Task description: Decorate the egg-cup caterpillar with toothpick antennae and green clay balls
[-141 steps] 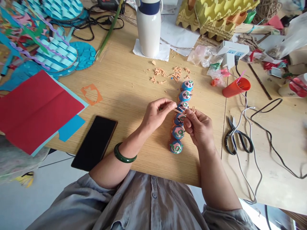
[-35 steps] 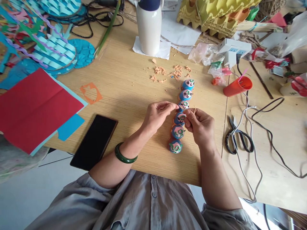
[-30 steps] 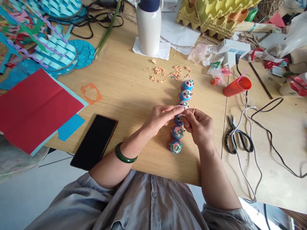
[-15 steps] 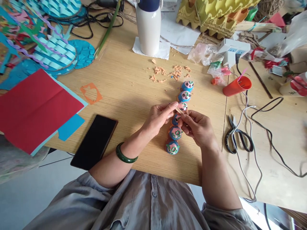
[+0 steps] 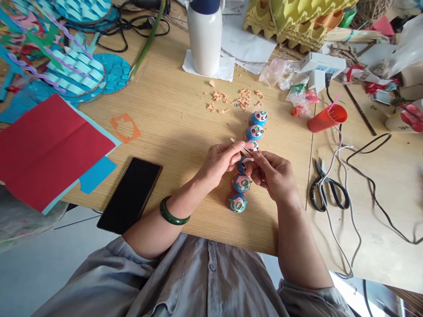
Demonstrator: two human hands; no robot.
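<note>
Several thin pale sticks are pinched between the thumb and fingers of my left hand. Close on the right, my right hand has its thumb and finger closed on the other end of the same sticks. Below my hands a row of small blue domes runs up the table, decorated with pink, green and dark pieces. My fingers partly cover the middle domes. A dark green bangle circles my left wrist.
A black phone and red paper lie at the left. Scissors, cables and an orange cup are at the right. Behind stand a white flask, orange shavings and yellow egg trays.
The sticks have shifted and fanned out slightly, with their ends now showing above my left thumb. My right fingers have closed in a little. Both arms stay nearly still.
</note>
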